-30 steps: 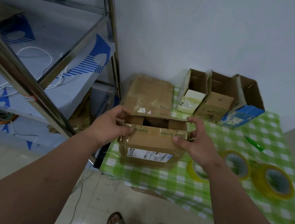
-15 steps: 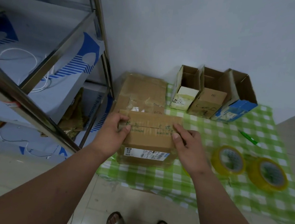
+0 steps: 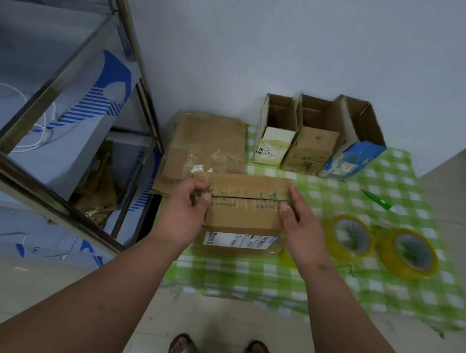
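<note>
Cardboard box (image 3: 243, 215): you have one, and it sits on the green checked cloth (image 3: 329, 286) directly between your two hands. Your left hand (image 3: 184, 214) grips its left end and your right hand (image 3: 304, 231) grips its right end. Each thumb presses on the top flaps near the seam and the fingers curl over the far edge. The two top flaps are folded down and they meet in one dark line. The long axis of the box runs from your left hand to your right hand, and the seam follows the same line. The side with the one white label (image 3: 239, 239) faces toward you.

Beyond your right hand stand three open cartons (image 3: 310, 150) in one row, touching each other, with the openings up. To the right of your right hand lie two yellow tape rolls (image 3: 348, 237), flat and just beside each other. One more yellow piece (image 3: 289, 258) shows under your right wrist, but I cannot tell what it is. One green pen-like thing (image 3: 377, 200) lies further beyond the rolls. Beyond your left hand lies one pile of flattened cardboard (image 3: 206, 144). One metal rack (image 3: 49, 196) stands left of your left hand.
</note>
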Available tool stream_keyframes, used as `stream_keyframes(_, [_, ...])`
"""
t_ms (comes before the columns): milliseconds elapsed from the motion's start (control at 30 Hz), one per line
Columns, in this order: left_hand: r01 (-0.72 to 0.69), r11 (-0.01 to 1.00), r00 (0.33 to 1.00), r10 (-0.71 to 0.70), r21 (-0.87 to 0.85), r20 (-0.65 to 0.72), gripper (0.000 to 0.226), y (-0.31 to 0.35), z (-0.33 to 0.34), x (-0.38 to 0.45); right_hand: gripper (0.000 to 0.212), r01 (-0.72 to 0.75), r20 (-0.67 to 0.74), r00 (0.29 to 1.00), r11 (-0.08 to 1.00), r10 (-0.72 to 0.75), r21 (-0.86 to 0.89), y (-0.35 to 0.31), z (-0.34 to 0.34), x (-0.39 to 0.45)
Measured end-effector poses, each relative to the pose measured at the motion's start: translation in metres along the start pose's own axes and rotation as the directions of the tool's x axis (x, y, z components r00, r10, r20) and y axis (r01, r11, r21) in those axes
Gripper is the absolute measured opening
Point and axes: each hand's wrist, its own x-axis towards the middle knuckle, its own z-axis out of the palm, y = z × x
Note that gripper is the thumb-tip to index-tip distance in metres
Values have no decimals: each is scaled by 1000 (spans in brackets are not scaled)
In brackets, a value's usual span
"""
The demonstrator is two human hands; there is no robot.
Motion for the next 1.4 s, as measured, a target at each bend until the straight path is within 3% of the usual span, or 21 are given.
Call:
stream_keyframes(233, [0, 999, 996, -3, 33, 87, 17, 15, 40, 2, 48, -31, -57, 998, 999, 32, 10, 14, -42, 10])
stream_keyframes(433, [14, 1000, 1000, -14, 13, -16, 25, 31, 58, 15, 51, -3, -9, 1000, 1000, 3, -1, 18, -61, 25])
stream_keyframes(633, [-42, 974, 980, 83, 222, -181, 30, 21, 68, 11, 47, 53, 240, 969, 997, -63, 47, 26, -73, 39])
stream_keyframes(767, [-138, 847, 945, 267, 513, -188, 26, 29, 76, 9, 44, 70, 286, 956, 997, -72, 18, 28, -81, 49])
stream_keyframes(867, [-199, 697, 936, 345, 689, -78, 34, 44, 86, 7, 42, 101, 309, 945, 994, -105, 29, 32, -85, 51])
stream_keyframes(967, [-193, 647, 949, 315, 738, -29, 41, 56, 94, 4, 38, 2, 108, 994, 997, -11, 82, 51, -98, 51])
stream_keyframes(1067, [-155, 620, 951, 304, 769, -53, 35, 61, 98, 3, 34, -115, -80, 991, 980, 103, -164, 76, -114, 60])
stream_keyframes(1133, [-138, 597, 944, 320, 790, -77, 28, 63, 102, 0, 31, -146, 21, 986, 921, 164, -362, 91, -121, 65])
stream_keyframes(1233, [-94, 582, 934, 332, 808, -131, 19, 63, 108, -6, 40, -92, 209, 928, 731, 309, -676, 110, -121, 64])
stream_keyframes(1300, [-68, 560, 931, 334, 825, -150, 14, 59, 111, -9, 41, -14, 220, 922, 594, 320, -804, 122, -118, 62])
stream_keyframes(1400, [-17, 564, 936, 299, 826, -185, 14, 55, 114, -11, 46, -6, 180, 934, 519, 307, -855, 132, -117, 63])
